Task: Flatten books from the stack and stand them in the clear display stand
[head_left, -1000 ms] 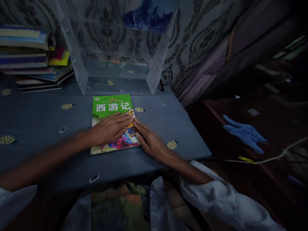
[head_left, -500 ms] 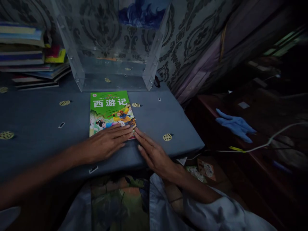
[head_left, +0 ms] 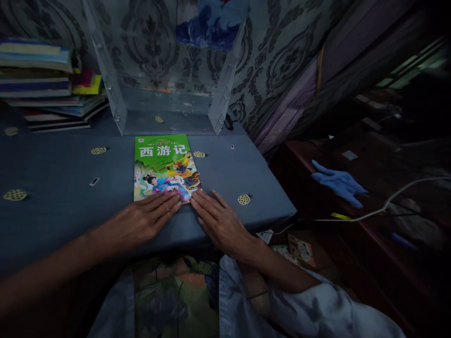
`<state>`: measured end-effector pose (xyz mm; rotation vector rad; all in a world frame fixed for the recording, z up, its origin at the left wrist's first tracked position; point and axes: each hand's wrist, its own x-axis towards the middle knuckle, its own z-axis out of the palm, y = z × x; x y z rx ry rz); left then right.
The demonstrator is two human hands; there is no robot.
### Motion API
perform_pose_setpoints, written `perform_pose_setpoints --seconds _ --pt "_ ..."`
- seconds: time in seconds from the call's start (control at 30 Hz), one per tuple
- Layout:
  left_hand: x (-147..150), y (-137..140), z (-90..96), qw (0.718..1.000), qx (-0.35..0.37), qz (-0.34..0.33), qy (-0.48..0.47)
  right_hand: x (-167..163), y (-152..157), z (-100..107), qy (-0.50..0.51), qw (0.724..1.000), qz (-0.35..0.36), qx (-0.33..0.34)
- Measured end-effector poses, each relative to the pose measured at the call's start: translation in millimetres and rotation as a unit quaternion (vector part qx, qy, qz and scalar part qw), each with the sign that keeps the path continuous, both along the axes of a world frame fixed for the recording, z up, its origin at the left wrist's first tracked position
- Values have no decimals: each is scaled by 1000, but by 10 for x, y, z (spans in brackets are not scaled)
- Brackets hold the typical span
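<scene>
A green picture book (head_left: pixel 164 162) with large white characters and cartoon figures on its cover lies closed on the blue-grey tablecloth. My left hand (head_left: pixel 150 213) lies flat, its outstretched fingertips on the book's lower edge. From the right, my right hand (head_left: pixel 218 220) reaches in with fingers extended, their tips touching the lower right corner of the cover. Neither hand grips anything. Behind the book stands a clear acrylic rack (head_left: pixel 165 123) with a blue picture book (head_left: pixel 211 28) high up in it.
At the back left is a stack of books (head_left: pixel 38 84). The table (head_left: pixel 246 173) ends on the right, and beyond it a blue glove (head_left: pixel 338 180) lies on a dark reddish surface near a white cable (head_left: pixel 391 206). A patterned curtain or wall covering hangs behind.
My left hand has slid a little left and down, uncovering more of the cover. The right hand's fingers have spread slightly, and the view has shifted a bit.
</scene>
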<state>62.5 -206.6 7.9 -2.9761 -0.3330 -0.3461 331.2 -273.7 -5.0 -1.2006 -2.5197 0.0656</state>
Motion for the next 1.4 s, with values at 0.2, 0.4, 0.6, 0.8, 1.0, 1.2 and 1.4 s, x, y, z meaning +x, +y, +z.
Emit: perform_pose_setpoints --seconds 0.2,0.4,0.6,0.8,1.0,1.2,1.4 --pt "-271 -105 -59 999 -4 47 -21 35 -5 9 -9 1000 -3 13" --pt "-364 -114 -83 998 -11 43 -46 -175 38 128 -15 999 41 26" --pt "-346 -106 -96 997 -13 41 -70 -467 124 104 -13 995 92 21" --pt "-350 -106 -54 996 -28 42 -69 -128 73 70 -13 999 50 0" --pt "-289 -93 57 994 -34 54 -89 33 37 73 4 1000 26 -8" --pt "-226 113 185 986 -133 77 -70 36 58 90 28 999 37 1" --pt "-37 691 148 979 -169 93 -64 44 71 113 58 998 33 2"
